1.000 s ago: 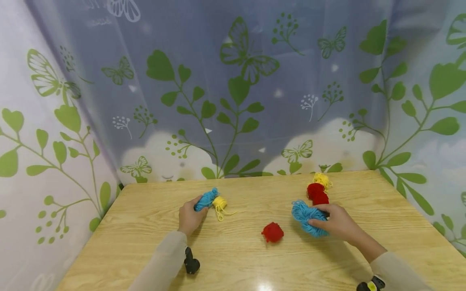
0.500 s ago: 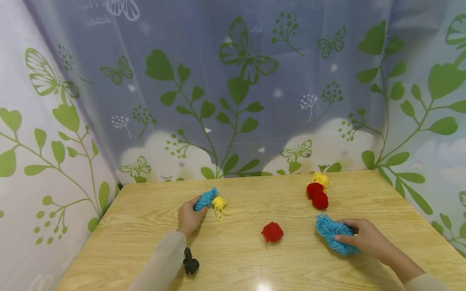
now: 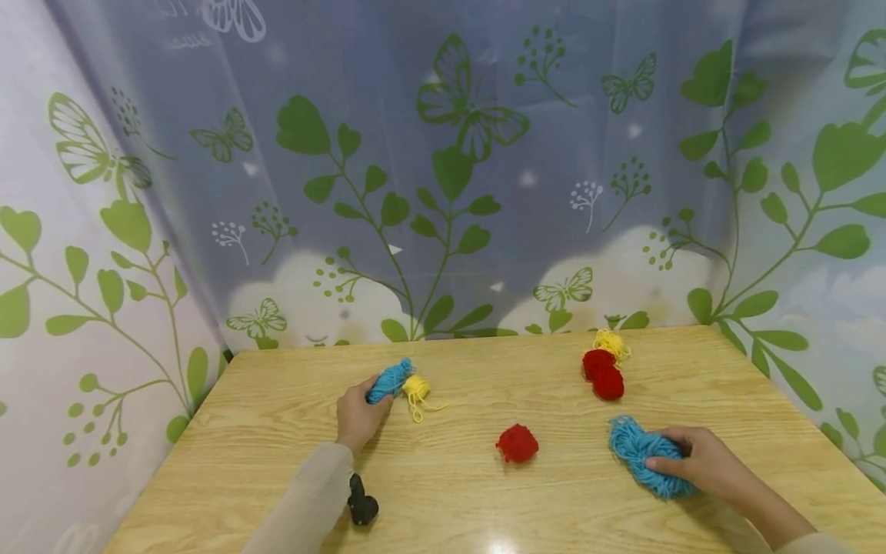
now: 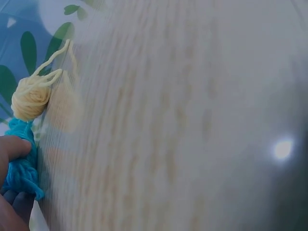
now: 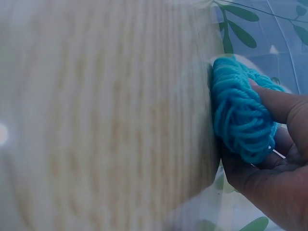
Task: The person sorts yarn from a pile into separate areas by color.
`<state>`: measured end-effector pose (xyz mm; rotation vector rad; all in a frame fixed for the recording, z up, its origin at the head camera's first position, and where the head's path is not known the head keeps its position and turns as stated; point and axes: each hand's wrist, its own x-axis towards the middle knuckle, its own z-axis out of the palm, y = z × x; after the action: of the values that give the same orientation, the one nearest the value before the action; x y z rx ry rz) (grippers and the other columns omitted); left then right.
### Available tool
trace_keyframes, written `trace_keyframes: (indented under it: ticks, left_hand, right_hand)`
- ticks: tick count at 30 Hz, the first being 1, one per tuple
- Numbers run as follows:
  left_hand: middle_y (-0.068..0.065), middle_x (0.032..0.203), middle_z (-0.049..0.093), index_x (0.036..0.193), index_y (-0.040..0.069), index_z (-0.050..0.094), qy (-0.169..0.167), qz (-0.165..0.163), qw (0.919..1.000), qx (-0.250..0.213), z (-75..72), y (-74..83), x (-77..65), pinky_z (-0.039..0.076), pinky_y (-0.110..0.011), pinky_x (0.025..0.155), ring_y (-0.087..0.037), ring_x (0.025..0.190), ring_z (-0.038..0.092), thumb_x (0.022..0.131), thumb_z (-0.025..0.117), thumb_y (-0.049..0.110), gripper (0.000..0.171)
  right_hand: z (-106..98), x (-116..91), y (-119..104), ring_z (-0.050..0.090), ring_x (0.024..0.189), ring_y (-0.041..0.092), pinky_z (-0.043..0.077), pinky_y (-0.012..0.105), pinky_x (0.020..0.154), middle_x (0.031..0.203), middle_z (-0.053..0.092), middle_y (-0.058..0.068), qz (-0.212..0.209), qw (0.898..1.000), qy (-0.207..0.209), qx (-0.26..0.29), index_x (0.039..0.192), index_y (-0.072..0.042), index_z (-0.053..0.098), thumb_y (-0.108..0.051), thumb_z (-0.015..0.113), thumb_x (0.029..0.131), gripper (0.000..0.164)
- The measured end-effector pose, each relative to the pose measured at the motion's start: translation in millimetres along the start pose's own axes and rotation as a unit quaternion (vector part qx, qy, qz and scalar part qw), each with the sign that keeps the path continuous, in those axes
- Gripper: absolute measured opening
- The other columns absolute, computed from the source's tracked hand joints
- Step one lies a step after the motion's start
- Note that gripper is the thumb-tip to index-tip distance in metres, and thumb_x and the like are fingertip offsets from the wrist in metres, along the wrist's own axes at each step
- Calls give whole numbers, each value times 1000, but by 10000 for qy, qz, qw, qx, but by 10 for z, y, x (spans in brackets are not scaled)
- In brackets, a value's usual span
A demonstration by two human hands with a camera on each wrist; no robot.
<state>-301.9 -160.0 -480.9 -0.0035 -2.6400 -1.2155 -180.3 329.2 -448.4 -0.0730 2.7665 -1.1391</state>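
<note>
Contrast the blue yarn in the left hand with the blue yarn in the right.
The left yarn is slimmer and compact; the right yarn is bulkier, with looser loops. The left yarn is right beside a yellow ball; the right yarn has no ball against it. Both are blue and held.

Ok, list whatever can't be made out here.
Gripped part of the larger blue skein: head view, covered by the right hand.
Near side of the far yellow yarn: head view, behind the red yarn.
Right sleeve: head view, cut off by the bottom edge.
Backdrop lettering: head view, too faint.
Table grain: left wrist view, blurred.
</note>
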Motion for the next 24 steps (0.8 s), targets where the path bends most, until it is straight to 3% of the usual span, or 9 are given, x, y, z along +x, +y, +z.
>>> trace_keyframes:
  ticks: [11, 18, 24]
  left_hand:
    - [-20, 131, 57, 133, 2, 56, 208, -265, 9992, -208, 5, 4, -24, 44, -52, 100, -38, 124, 50, 87, 70, 12, 50]
    - [-21, 131, 57, 133, 0, 55, 412, -312, 9968, -604, -42, 2, -15, 45, -49, 100, -37, 125, 50, 88, 70, 13, 49]
    - [-23, 129, 57, 131, -4, 55, 532, -142, 9934, -1005, -150, 211, -6, 49, -45, 95, -35, 121, 54, 89, 70, 13, 48]
  right_hand:
    - [1, 3, 9, 51, 116, 48, 48, 54, 92, 124, 57, 30, 4, 10000, -35, -16, 123, 13, 57, -35, 74, 83, 64]
    - [4, 13, 5, 53, 115, 46, 48, 54, 92, 122, 59, 28, 1, 10000, -49, -47, 122, 11, 59, -36, 74, 83, 63]
    - [0, 10, 12, 53, 115, 45, 49, 53, 91, 122, 59, 28, -1, 10000, -58, -9, 122, 11, 59, -35, 73, 84, 61]
